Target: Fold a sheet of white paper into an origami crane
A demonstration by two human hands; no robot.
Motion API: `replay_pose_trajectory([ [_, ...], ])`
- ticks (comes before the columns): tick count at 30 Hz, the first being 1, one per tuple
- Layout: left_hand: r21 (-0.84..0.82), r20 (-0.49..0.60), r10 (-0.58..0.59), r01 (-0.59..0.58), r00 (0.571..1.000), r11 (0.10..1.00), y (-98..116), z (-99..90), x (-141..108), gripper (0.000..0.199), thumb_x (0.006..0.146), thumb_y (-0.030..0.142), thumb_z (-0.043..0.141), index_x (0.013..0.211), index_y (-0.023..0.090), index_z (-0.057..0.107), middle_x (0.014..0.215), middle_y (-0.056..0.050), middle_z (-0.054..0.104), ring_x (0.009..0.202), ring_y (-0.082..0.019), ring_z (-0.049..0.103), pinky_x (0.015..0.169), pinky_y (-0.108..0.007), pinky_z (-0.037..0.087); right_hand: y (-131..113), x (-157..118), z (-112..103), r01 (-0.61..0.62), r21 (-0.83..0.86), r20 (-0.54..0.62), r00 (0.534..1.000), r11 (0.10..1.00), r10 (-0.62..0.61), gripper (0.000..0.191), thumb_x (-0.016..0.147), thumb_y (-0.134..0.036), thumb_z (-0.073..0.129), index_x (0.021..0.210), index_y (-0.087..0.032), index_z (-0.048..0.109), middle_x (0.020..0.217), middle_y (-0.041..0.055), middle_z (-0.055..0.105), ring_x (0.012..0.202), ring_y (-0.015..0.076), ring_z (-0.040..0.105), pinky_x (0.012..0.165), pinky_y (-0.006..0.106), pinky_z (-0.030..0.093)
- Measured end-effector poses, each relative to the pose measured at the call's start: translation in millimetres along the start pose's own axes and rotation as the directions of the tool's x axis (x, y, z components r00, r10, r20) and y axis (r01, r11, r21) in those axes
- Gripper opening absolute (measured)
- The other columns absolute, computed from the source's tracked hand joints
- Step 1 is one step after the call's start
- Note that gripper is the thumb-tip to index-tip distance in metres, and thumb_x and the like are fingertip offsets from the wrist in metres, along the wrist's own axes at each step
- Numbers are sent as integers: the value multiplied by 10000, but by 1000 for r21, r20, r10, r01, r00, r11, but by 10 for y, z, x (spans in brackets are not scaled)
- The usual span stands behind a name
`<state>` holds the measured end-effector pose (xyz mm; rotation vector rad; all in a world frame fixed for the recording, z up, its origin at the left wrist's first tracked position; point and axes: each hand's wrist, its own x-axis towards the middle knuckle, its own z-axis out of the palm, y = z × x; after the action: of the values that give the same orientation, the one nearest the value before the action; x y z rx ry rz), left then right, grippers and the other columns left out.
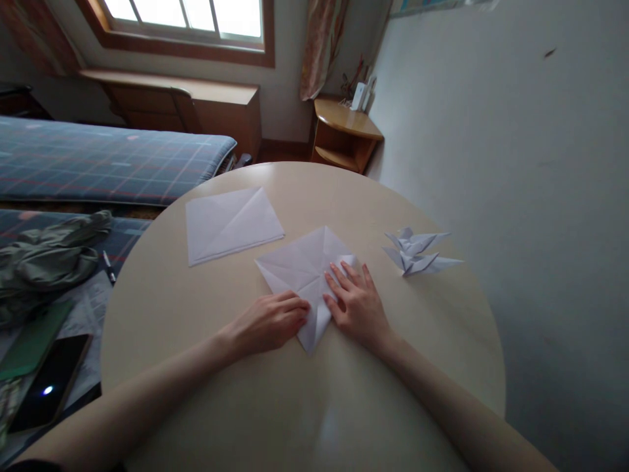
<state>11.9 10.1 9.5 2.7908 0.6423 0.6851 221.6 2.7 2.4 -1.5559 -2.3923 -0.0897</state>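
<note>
A square sheet of white paper [299,265] with crossing creases lies on the round table [206,295], one corner turned toward me. My left hand [280,319] is closed at its lower left edge, the fingertips curled against the paper. On the right part of the sheet my right hand [354,298] rests with its fingers spread, pressing it down. To the right stand folded paper cranes [417,252], side by side with pointed wings. Toward the back left is a stack of white paper sheets [233,223], a diagonal crease across the top one.
Left of the table, a bed with a plaid mattress [98,160] holds a rumpled grey-green cloth [44,262]. A pen [109,267], a green booklet [34,341] and a dark phone [52,383] lie near the table's left edge. A white wall [550,196] borders the right side.
</note>
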Motion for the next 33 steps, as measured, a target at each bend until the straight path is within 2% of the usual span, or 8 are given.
replay_pose_trajectory([
  [4, -64, 40, -84, 87, 996, 994, 14, 18, 2, 207, 919, 196, 405, 980, 145, 596, 990, -68, 631, 886, -152, 567, 784, -267, 502, -15, 2, -11, 11, -49, 4, 1000, 999, -11, 413, 878, -327, 427, 1222, -133, 548, 1329, 93, 488, 1269, 280, 356, 1092, 518, 117],
  [10, 58, 58, -112, 109, 992, 992, 72, 26, -20, 298, 926, 289, 398, 1190, 208, 511, 1146, -75, 576, 972, -189, 549, 836, -346, 487, -6, 14, 4, -33, -81, -12, 999, 996, 32, 419, 890, -333, 410, 1240, -138, 531, 1320, 97, 496, 1254, 276, 375, 1084, 519, 137],
  [15, 99, 119, -110, 98, 987, 990, 117, -9, 4, 348, 930, 340, 379, 1240, 225, 488, 1203, -80, 551, 1037, -222, 526, 873, -386, 466, 11, 16, 8, -33, -79, -4, 999, 996, 33, 408, 895, -318, 399, 1247, -152, 524, 1328, 88, 490, 1253, 266, 375, 1080, 514, 144],
  [21, -52, 217, -12, 24, 976, 998, 17, -5, 6, 394, 938, 239, 360, 1328, 189, 394, 1304, -77, 499, 1206, -207, 428, 1025, -390, 354, 26, 16, 4, -20, -63, 4, 1000, 998, 20, 406, 893, -308, 398, 1249, -158, 521, 1329, 93, 488, 1257, 269, 372, 1078, 528, 129],
  [24, -110, 242, 4, 23, 970, 994, -25, -37, 5, 405, 929, 227, 380, 1332, 192, 396, 1320, -69, 492, 1238, -204, 401, 1050, -392, 331, 30, 16, 9, -21, -45, 6, 1000, 999, 21, 406, 891, -308, 395, 1249, -163, 521, 1330, 97, 485, 1257, 275, 373, 1073, 538, 135],
  [29, -153, 299, 47, -1, 953, 988, -32, -157, 20, 346, 908, 260, 432, 1241, 225, 520, 1354, -57, 459, 1269, -227, 374, 1045, -396, 342, 34, 14, 13, -24, -28, 3, 1000, 999, 25, 409, 890, -303, 401, 1262, -172, 509, 1339, 97, 475, 1267, 275, 360, 1071, 545, 134],
  [33, -150, 300, 51, -6, 953, 989, -26, -169, 21, 316, 904, 311, 449, 1177, 220, 580, 1346, -68, 468, 1271, -235, 376, 1043, -399, 342, 30, 15, 5, -27, -28, 12, 1000, 999, 27, 405, 893, -307, 395, 1253, -166, 516, 1337, 97, 477, 1265, 274, 366, 1070, 541, 145],
])
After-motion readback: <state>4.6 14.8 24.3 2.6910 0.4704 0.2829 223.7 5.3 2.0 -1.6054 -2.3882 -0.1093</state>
